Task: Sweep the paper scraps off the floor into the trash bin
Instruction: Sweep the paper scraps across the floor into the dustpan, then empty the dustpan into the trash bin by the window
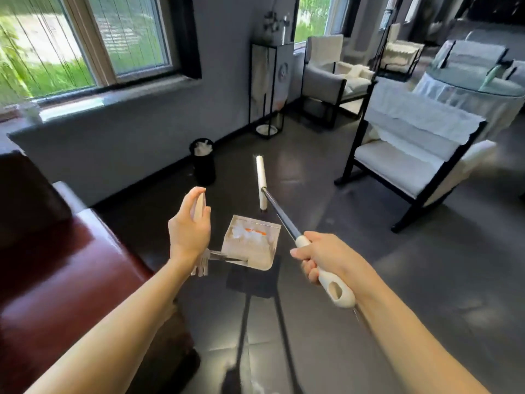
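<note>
My left hand (189, 227) grips the white handle of a dustpan (252, 245), which hangs lifted above the dark floor. White and orange paper scraps (250, 234) lie inside the pan. My right hand (324, 258) grips the white handle of a broom (284, 220); its dark pole runs up and left to the white broom head (261, 182), held above the floor. A black trash bin (203, 162) stands by the wall beyond the pan, with white paper showing at its top.
A dark red leather sofa (56, 265) fills the left. A white armchair with a black frame (412, 155) stands to the right, with more chairs and a glass-topped round table (477, 81) behind. A tall black stand (270, 86) sits by the wall.
</note>
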`<state>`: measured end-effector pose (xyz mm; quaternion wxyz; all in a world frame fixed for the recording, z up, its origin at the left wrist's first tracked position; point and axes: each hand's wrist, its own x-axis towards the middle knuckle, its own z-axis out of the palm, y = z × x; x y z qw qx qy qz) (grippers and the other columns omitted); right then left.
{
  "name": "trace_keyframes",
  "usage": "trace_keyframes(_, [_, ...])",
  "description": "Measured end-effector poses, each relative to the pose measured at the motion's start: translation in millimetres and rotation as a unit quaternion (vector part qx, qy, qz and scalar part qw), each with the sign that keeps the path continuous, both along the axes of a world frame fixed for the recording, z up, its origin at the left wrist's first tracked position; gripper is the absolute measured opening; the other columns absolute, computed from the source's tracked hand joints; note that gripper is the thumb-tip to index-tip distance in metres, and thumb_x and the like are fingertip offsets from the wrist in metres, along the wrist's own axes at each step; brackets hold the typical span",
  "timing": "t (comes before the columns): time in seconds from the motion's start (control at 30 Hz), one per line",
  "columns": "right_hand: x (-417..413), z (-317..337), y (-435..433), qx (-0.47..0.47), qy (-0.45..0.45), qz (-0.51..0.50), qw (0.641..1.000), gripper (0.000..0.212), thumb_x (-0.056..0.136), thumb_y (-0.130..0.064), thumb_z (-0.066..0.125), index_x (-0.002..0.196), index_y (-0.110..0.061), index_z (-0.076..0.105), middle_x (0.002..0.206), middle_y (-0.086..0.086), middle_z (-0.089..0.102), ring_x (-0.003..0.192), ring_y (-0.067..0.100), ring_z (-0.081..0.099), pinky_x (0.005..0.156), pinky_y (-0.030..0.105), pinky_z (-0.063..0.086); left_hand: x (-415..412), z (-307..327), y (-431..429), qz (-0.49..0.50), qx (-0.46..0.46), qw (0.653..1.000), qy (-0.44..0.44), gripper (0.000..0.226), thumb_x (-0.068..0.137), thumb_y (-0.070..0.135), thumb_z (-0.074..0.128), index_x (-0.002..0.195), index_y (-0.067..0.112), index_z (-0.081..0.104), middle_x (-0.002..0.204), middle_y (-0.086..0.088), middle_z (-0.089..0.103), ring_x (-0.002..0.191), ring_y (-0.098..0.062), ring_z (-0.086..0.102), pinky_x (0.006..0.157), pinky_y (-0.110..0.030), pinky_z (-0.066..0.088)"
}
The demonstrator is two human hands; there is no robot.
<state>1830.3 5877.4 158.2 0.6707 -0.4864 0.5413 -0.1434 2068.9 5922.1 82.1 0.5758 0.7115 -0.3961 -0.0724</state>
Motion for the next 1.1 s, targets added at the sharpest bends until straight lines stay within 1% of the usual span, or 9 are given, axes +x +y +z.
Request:
trace_keyframes(0.1, [46, -8, -74, -0.013, -0.013, 0.029, 0.999, 0.025, 0.088, 0.0, 0.053, 0.077, -0.022, 0.05, 0.04, -0.008, 0.047, 0.035, 0.006, 0.038, 0.034, 0.016, 0.032, 38, 14, -64, 0.033, 0.001, 0.999, 0.01, 0.036, 0.092, 0.013, 0.059, 0.123, 0.032, 0.055, 0.117, 0.011, 0.059, 0.102, -0.028, 0.064, 0.086, -0.051, 0.053])
trace_keyframes(0.23, [106, -26, -169, -0.024, -0.002, 0.041, 0.999, 0.022, 0.086, -0.001, 0.055, 0.079, -0.022, 0.052, 0.058, -0.001, 0.055, 0.039, 0.007, 0.042, 0.039, 0.019, 0.038, 98, 22, -153, 0.068, -0.005, 0.998, 0.01, 0.034, 0.093, 0.014, 0.057, 0.12, 0.034, 0.054, 0.111, 0.011, 0.059, 0.097, -0.036, 0.064, 0.082, -0.054, 0.054])
trace_keyframes(0.4, [199, -32, -298, -0.01, -0.018, 0.039, 0.999, 0.023, 0.091, -0.001, 0.049, 0.079, -0.02, 0.052, 0.05, -0.004, 0.053, 0.037, 0.007, 0.041, 0.036, 0.016, 0.034, 180, 21, -267, 0.096, -0.01, 0.995, -0.012, 0.034, 0.093, 0.012, 0.057, 0.121, 0.032, 0.055, 0.108, 0.019, 0.056, 0.082, -0.018, 0.062, 0.078, -0.043, 0.056])
trace_keyframes(0.53, [265, -29, -380, -0.019, -0.018, 0.064, 0.998, 0.016, 0.093, -0.003, 0.046, 0.084, -0.015, 0.051, 0.05, -0.004, 0.049, 0.037, 0.005, 0.04, 0.036, 0.016, 0.034, 252, 31, -347, 0.125, -0.004, 0.991, -0.056, 0.034, 0.092, 0.01, 0.058, 0.123, 0.026, 0.056, 0.108, 0.015, 0.057, 0.087, -0.005, 0.057, 0.075, -0.008, 0.043])
trace_keyframes(0.67, [313, -29, -445, -0.042, -0.014, 0.085, 0.995, 0.013, 0.091, -0.002, 0.046, 0.094, -0.012, 0.052, 0.056, -0.002, 0.048, 0.041, 0.006, 0.04, 0.037, 0.018, 0.035, 317, 49, -414, 0.15, 0.008, 0.986, -0.07, 0.032, 0.092, 0.01, 0.058, 0.12, 0.026, 0.058, 0.101, 0.008, 0.061, 0.067, 0.0, 0.056, 0.06, -0.002, 0.037])
trace_keyframes(0.77, [351, -25, -504, -0.063, -0.012, 0.1, 0.993, 0.016, 0.09, 0.0, 0.047, 0.093, -0.015, 0.052, 0.063, 0.002, 0.047, 0.043, 0.008, 0.041, 0.038, 0.02, 0.036, 363, 57, -463, 0.145, 0.009, 0.984, -0.104, 0.033, 0.092, 0.01, 0.057, 0.121, 0.027, 0.057, 0.104, 0.008, 0.062, 0.07, 0.017, 0.058, 0.061, 0.001, 0.038])
trace_keyframes(0.87, [385, -23, -562, -0.072, -0.021, 0.104, 0.992, 0.023, 0.089, 0.001, 0.046, 0.103, -0.014, 0.055, 0.063, 0.002, 0.046, 0.044, 0.008, 0.041, 0.038, 0.02, 0.036, 399, 58, -512, 0.135, 0.03, 0.981, -0.139, 0.037, 0.093, 0.011, 0.057, 0.125, 0.03, 0.053, 0.116, 0.004, 0.064, 0.09, -0.013, 0.067, 0.075, -0.025, 0.051])
trace_keyframes(0.93, [402, -22, -597, -0.062, -0.026, 0.113, 0.991, 0.018, 0.089, 0.001, 0.044, 0.102, -0.01, 0.051, 0.063, 0.002, 0.046, 0.044, 0.008, 0.04, 0.039, 0.02, 0.036, 420, 60, -541, 0.143, 0.039, 0.975, -0.168, 0.04, 0.093, 0.01, 0.057, 0.129, 0.027, 0.052, 0.119, -0.004, 0.065, 0.102, -0.017, 0.064, 0.084, -0.03, 0.049])
trace_keyframes(1.1, [431, -18, -671, -0.057, -0.028, 0.128, 0.99, 0.011, 0.089, 0.0, 0.048, 0.087, -0.011, 0.05, 0.055, 0.0, 0.042, 0.04, 0.009, 0.038, 0.036, 0.02, 0.033, 461, 71, -597, 0.116, 0.153, 0.943, -0.271, 0.044, 0.091, 0.014, 0.057, 0.13, 0.031, 0.046, 0.1, -0.013, 0.064, 0.084, -0.035, 0.063, 0.072, -0.042, 0.053])
